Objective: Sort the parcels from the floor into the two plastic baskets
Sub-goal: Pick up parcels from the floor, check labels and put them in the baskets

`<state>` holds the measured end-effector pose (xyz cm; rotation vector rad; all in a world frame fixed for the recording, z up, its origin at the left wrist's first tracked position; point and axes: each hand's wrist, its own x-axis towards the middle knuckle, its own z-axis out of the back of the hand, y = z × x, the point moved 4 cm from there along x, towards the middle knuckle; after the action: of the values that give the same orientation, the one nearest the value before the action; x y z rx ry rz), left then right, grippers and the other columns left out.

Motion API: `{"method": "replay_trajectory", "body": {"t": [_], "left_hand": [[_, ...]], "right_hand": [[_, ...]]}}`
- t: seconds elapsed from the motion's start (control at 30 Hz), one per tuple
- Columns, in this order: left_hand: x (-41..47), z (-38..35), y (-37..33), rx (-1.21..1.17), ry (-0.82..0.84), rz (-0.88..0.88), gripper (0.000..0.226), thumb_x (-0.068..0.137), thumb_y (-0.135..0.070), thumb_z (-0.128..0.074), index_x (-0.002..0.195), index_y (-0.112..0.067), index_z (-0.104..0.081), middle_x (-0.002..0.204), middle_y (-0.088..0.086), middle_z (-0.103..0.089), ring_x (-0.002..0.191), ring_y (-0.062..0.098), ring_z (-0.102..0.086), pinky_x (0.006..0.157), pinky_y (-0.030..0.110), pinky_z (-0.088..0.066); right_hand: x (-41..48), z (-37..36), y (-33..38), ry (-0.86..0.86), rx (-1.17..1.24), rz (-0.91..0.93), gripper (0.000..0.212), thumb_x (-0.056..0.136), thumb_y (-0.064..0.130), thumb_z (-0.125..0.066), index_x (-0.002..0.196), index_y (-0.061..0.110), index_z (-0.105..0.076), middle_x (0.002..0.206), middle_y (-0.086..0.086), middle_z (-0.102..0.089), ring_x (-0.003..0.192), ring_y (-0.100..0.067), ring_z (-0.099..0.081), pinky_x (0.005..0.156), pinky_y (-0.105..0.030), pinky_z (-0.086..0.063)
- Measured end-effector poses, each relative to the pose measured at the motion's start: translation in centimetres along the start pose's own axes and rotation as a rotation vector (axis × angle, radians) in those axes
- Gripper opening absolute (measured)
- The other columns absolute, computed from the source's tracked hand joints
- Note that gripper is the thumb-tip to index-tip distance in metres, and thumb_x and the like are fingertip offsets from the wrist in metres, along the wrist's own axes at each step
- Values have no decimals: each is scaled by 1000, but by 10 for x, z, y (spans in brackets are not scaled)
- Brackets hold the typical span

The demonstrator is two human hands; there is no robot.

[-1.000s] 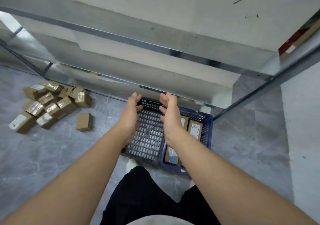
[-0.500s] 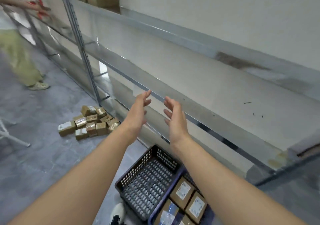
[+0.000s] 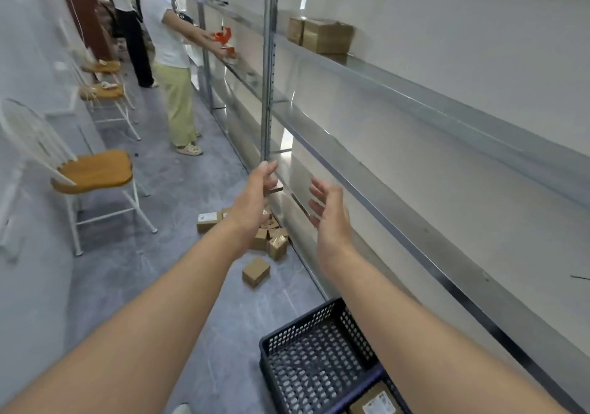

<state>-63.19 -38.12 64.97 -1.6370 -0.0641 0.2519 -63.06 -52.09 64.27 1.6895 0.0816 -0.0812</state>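
Note:
My left hand (image 3: 252, 203) and my right hand (image 3: 329, 218) are raised in front of me, palms facing each other, fingers apart, holding nothing. Beyond them a pile of small brown parcels (image 3: 271, 238) lies on the grey floor beside the shelving, partly hidden by my left hand. One parcel (image 3: 256, 271) lies apart, nearer to me. A dark plastic basket (image 3: 300, 327) stands at the bottom with nothing in it. To its right is the blue basket (image 3: 378, 375), holding a labelled parcel (image 3: 375, 402).
Long metal shelves (image 3: 415, 164) run along the right wall, with cardboard boxes (image 3: 322, 35) on an upper shelf. White chairs with wooden seats (image 3: 92, 171) line the left wall. Two people (image 3: 169, 52) stand at the shelves farther down the aisle.
My view has swung up and left, from the baskets to the aisle and parcel pile. Both hands stay raised and apart, holding nothing.

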Motion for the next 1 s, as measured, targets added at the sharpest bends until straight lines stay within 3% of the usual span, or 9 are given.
{"method": "replay_trajectory", "body": {"t": [0.1,0.27,0.57,0.63,0.7,0.77,0.87,0.93,1.0], "left_hand": [[19,41,6,22,-8,22,52,105,-60,-23,147,-44,-48,147,-5,-49,148,33,-32,120,57,-27],[70,109,17,37,9,67,55,103,-64,-23,149,-45,-46,155,-3,-44,149,34,-31,119,54,-30],[169,202,45,42,119,216,60,95,-70,-30,144,-45,-53,153,-2,-48,147,31,-36,120,54,-31],[190,212,50,63,144,236,65,88,-73,-31,144,-47,-53,152,-3,-50,146,30,-37,119,55,-30],[212,217,55,84,166,270,70,81,-74,-32,142,-48,-54,150,-4,-51,146,29,-37,119,56,-31],[236,216,60,96,181,303,68,83,-74,-32,142,-48,-54,152,-4,-49,147,31,-33,120,57,-29],[278,208,73,100,195,345,51,102,-62,-28,143,-46,-53,153,-4,-48,145,28,-37,121,53,-27],[308,199,83,120,202,365,47,106,-55,-25,142,-45,-54,141,-9,-55,125,15,-53,117,45,-31],[341,189,96,149,202,369,47,108,-52,-23,141,-44,-55,123,-18,-60,98,0,-56,111,42,-33]], "right_hand": [[15,-38,-10,5,1,-12,47,110,49,-43,146,29,-65,150,6,-62,143,-16,-54,107,-34,-42],[48,-103,-31,-15,-17,-45,48,112,45,-40,151,25,-61,152,4,-61,141,-14,-54,89,-19,-43],[117,-196,-87,-186,-91,-150,43,113,41,-36,138,25,-68,132,7,-67,121,-9,-61,93,-28,-45],[133,-206,-99,-206,-104,-172,37,113,40,-37,124,30,-71,115,14,-69,106,2,-64,90,-26,-45],[151,-212,-107,-232,-97,-213,33,114,37,-37,108,34,-69,97,20,-69,80,14,-65,77,-18,-45],[171,-213,-115,-256,-100,-243,34,114,36,-37,103,35,-69,89,23,-68,70,18,-64,74,-16,-44],[211,-216,-134,-267,-110,-267,34,113,39,-38,108,34,-71,100,21,-71,92,9,-64,88,-23,-47],[244,-217,-150,-280,-88,-288,36,109,45,-40,116,33,-73,114,14,-72,107,-1,-64,101,-32,-49],[279,-217,-163,-292,-60,-314,42,96,55,-41,113,35,-74,119,9,-74,115,-12,-66,108,-39,-49]]}}
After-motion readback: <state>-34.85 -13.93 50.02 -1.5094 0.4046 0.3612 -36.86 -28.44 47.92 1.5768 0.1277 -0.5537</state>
